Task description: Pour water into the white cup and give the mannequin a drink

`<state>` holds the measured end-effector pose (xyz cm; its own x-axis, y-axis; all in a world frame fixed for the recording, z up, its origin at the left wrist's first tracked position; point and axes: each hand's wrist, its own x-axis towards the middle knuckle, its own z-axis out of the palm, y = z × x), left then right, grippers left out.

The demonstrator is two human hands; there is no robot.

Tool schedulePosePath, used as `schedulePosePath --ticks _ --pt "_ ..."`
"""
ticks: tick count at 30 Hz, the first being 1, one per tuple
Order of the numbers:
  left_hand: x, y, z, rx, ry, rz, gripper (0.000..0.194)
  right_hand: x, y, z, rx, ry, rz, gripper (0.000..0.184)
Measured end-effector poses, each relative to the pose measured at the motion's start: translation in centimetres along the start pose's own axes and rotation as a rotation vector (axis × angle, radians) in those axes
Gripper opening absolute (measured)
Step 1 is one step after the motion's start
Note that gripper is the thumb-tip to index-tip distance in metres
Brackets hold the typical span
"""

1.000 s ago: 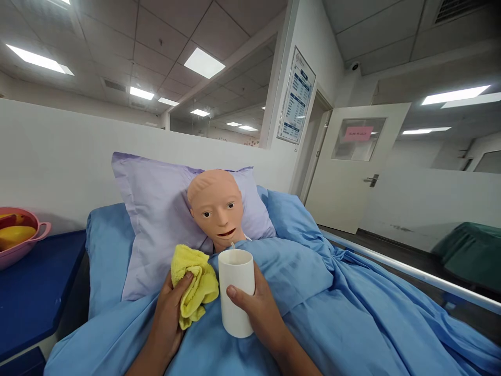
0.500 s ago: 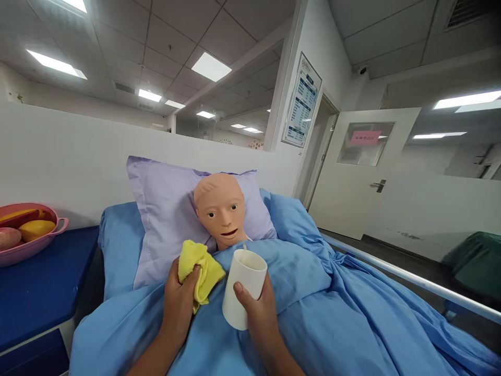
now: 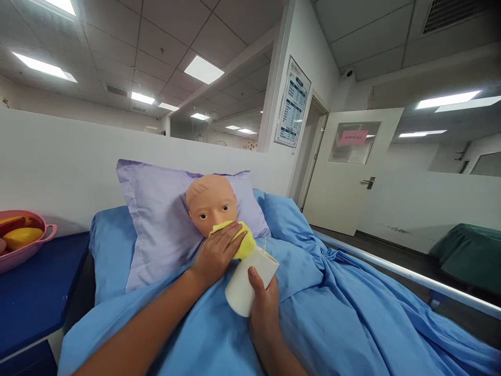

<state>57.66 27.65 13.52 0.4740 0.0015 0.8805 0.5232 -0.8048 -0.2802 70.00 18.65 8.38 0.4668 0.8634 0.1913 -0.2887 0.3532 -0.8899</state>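
Note:
A manikin (image 3: 211, 197) lies in the bed with its head on a lilac pillow (image 3: 156, 209). My left hand (image 3: 217, 252) presses a yellow cloth (image 3: 247, 244) over its mouth and chin, which are hidden. Wrapped round a white cup (image 3: 243, 286) is my right hand (image 3: 265, 303), thumb on the near side. The cup tilts to the right just below the cloth, with a thin straw-like stick (image 3: 265, 243) at its rim. Beneath both hands spreads the blue quilt (image 3: 297, 313), drawn up towards the manikin's neck.
At the left a pink basket (image 3: 29, 250) of fruit stands on a blue bedside cabinet (image 3: 43, 292). A bed rail (image 3: 399, 271) runs along the right side. Behind the pillow rises a white partition (image 3: 70, 151); a door (image 3: 348, 183) is farther right.
My left hand has moved up and right, bringing the yellow cloth from beside the neck onto the manikin's mouth. The cup in my right hand has tipped to the right. The view has shifted slightly.

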Motion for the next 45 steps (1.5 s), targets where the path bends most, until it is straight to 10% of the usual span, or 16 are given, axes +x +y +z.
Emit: schedulePosePath --ticks 12,22,36,45 --pt "-5.2 2.4 -1.0 -0.148 0.027 -0.203 0.043 0.0 0.5 -0.1 -0.04 -0.042 -0.004 0.066" --pt "0.9 0.3 -0.4 -0.023 0.061 0.039 0.034 0.0 0.1 0.1 0.024 -0.05 0.009 0.065" --pt "-3.5 1.9 -1.0 -0.115 0.06 -0.122 0.033 0.1 0.4 -0.1 -0.006 -0.046 0.017 0.067" --pt "0.8 0.7 -0.4 0.037 0.108 0.043 0.025 0.2 0.2 0.1 0.07 -0.055 0.022 0.07"
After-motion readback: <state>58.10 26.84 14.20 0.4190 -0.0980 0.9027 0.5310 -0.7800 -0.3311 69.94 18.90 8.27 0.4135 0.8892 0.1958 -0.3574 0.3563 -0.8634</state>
